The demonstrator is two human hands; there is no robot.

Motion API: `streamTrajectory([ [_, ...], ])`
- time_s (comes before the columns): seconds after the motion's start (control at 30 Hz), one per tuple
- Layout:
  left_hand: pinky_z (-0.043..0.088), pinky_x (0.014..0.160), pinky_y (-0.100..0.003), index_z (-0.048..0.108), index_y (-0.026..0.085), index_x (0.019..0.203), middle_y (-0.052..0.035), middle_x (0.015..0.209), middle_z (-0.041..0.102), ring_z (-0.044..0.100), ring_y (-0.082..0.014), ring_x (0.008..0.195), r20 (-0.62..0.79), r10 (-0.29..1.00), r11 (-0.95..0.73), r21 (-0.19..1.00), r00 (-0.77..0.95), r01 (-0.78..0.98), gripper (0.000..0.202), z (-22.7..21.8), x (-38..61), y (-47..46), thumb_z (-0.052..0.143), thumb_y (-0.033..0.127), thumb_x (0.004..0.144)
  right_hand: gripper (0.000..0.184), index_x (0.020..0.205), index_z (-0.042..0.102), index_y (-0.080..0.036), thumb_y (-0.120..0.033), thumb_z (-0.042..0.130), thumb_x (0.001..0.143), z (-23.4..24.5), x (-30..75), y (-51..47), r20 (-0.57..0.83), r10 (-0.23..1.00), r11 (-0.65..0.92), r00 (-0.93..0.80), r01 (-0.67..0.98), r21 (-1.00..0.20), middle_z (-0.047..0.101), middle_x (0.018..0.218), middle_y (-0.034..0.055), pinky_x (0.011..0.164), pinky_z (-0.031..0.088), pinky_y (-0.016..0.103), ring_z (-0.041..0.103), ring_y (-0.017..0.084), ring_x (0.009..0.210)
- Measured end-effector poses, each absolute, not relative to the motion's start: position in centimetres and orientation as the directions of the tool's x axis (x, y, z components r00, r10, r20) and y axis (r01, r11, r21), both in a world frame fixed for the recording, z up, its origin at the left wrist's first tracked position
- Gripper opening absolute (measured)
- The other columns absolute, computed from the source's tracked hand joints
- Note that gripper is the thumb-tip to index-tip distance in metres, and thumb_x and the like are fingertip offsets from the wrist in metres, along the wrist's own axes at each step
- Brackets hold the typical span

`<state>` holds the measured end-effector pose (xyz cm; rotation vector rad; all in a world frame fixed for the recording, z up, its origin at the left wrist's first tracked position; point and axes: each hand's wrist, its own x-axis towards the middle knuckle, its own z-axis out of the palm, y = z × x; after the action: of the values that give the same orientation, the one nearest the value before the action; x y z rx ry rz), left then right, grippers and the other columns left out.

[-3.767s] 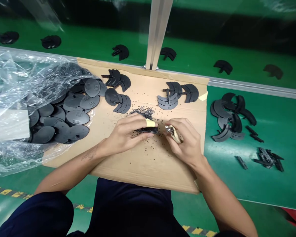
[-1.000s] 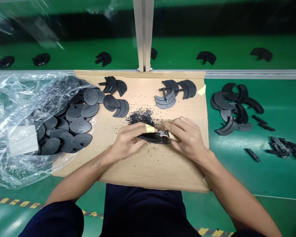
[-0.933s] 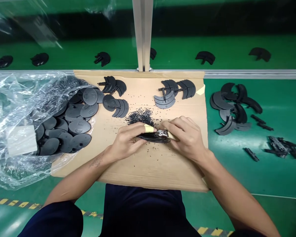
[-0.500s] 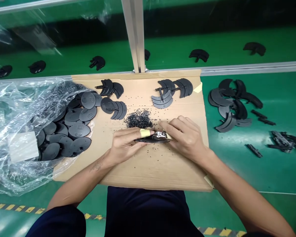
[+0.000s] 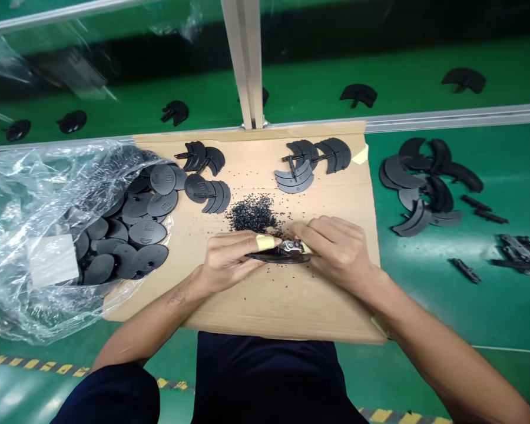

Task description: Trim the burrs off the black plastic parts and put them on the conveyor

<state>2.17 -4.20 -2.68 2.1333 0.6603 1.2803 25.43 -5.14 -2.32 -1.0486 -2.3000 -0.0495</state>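
piece: a black plastic arc (image 5: 271, 257) with a metal clip (image 5: 288, 249) on it, held level just above the cardboard sheet (image 5: 291, 309) at lower centre
left hand (image 5: 229, 262): closed on the arc, yellow tape (image 5: 265, 242) around one finger
right hand (image 5: 338, 247): closed on the clip end of the arc
sheet: a heap of black granules (image 5: 252, 214) just above the hands, stacked arcs (image 5: 295, 176) farther up
upper left: a clear plastic bag (image 5: 35, 235) holding black discs (image 5: 148, 232)
right: loose arcs (image 5: 413, 221) on a green bench (image 5: 503, 312)
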Motion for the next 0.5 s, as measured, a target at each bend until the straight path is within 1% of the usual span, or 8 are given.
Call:
streamTrajectory([
  [0.07, 0.063, 0.076, -0.024, 0.071, 0.018, 0.124, -0.0084, 0.097, 0.080, 0.077, -0.0145, 0.087, 0.623, 0.658, -0.725, 0.676, 0.423, 0.132, 0.032, -2.6, 2.2, -4.1, 0.071, 0.014, 0.092, 0.022, 0.104, 0.067, -0.018, -0.005, 0.051, 0.096, -2.4, 25.6, -5.1, 0.523, 0.698, 0.674, -0.489, 0.694, -0.252, 0.069, 0.079, 0.0009, 0.060, 0.041, 0.030, 0.056, 0.013, 0.068],
  [0.13, 0.062, 0.075, -0.025, 0.071, 0.018, 0.122, -0.0083, 0.096, 0.079, 0.076, -0.0149, 0.088, 0.625, 0.648, -0.737, 0.659, 0.436, 0.151, 0.030, -2.5, 2.3, -4.0, 0.069, 0.013, 0.093, 0.019, 0.103, 0.068, -0.018, -0.009, 0.052, 0.097, -2.3, 25.7, -4.9, 0.517, 0.719, 0.645, -0.464, 0.723, -0.248, 0.067, 0.077, 0.0017, 0.061, 0.040, 0.030, 0.055, 0.014, 0.068],
  [0.2, 0.061, 0.073, -0.026, 0.070, 0.017, 0.121, -0.0082, 0.093, 0.077, 0.074, -0.0154, 0.086, 0.635, 0.618, -0.763, 0.627, 0.463, 0.160, 0.027, -2.4, 2.3, -4.0, 0.067, 0.014, 0.094, 0.018, 0.103, 0.069, -0.019, -0.012, 0.053, 0.098, -2.1, 25.8, -4.7, 0.512, 0.728, 0.610, -0.457, 0.773, -0.178, 0.065, 0.074, 0.0021, 0.060, 0.037, 0.032, 0.051, 0.015, 0.067],
  [0.27, 0.059, 0.073, -0.028, 0.069, 0.015, 0.119, -0.0080, 0.091, 0.075, 0.071, -0.0160, 0.084, 0.629, 0.589, -0.788, 0.588, 0.508, 0.185, 0.024, -2.4, 2.3, -4.0, 0.065, 0.015, 0.095, 0.019, 0.104, 0.069, -0.019, -0.011, 0.052, 0.098, -1.9, 25.7, -4.4, 0.512, 0.716, 0.600, -0.475, 0.793, -0.102, 0.064, 0.074, 0.0023, 0.060, 0.034, 0.033, 0.047, 0.016, 0.067],
  [0.3, 0.059, 0.073, -0.029, 0.069, 0.015, 0.118, -0.0082, 0.091, 0.074, 0.070, -0.0166, 0.084, 0.615, 0.581, -0.796, 0.565, 0.533, 0.217, 0.023, -2.4, 2.3, -4.0, 0.064, 0.015, 0.095, 0.021, 0.105, 0.068, -0.020, -0.010, 0.052, 0.098, -1.9, 25.7, -4.4, 0.512, 0.707, 0.607, -0.487, 0.790, -0.087, 0.064, 0.075, 0.0025, 0.061, 0.033, 0.034, 0.046, 0.017, 0.068],
  [0.37, 0.057, 0.075, -0.032, 0.067, 0.016, 0.118, -0.0089, 0.095, 0.073, 0.067, -0.0182, 0.086, 0.580, 0.577, -0.810, 0.498, 0.575, 0.311, 0.024, -2.5, 2.2, -4.0, 0.060, 0.013, 0.095, 0.023, 0.109, 0.068, -0.021, -0.007, 0.052, 0.097, -1.8, 25.6, -4.2, 0.518, 0.693, 0.634, -0.501, 0.766, -0.106, 0.065, 0.078, 0.0029, 0.063, 0.032, 0.034, 0.046, 0.018, 0.071],
  [0.43, 0.055, 0.077, -0.035, 0.066, 0.017, 0.119, -0.0098, 0.100, 0.072, 0.065, -0.0195, 0.087, 0.554, 0.582, -0.813, 0.429, 0.596, 0.395, 0.027, -2.5, 2.0, -3.8, 0.056, 0.010, 0.095, 0.026, 0.112, 0.067, -0.021, -0.007, 0.053, 0.096, -1.9, 25.8, -4.1, 0.519, 0.698, 0.647, -0.494, 0.745, -0.161, 0.066, 0.082, 0.0040, 0.064, 0.033, 0.035, 0.048, 0.019, 0.073],
  [0.5, 0.053, 0.076, -0.035, 0.064, 0.017, 0.120, -0.0096, 0.099, 0.070, 0.063, -0.0197, 0.086, 0.546, 0.609, -0.794, 0.415, 0.576, 0.445, 0.027, -2.4, 1.7, -3.4, 0.054, 0.012, 0.096, 0.027, 0.113, 0.067, -0.021, -0.008, 0.053, 0.094, -2.2, 26.2, -3.7, 0.518, 0.712, 0.646, -0.474, 0.733, -0.216, 0.066, 0.085, 0.0058, 0.065, 0.036, 0.035, 0.051, 0.020, 0.075],
])
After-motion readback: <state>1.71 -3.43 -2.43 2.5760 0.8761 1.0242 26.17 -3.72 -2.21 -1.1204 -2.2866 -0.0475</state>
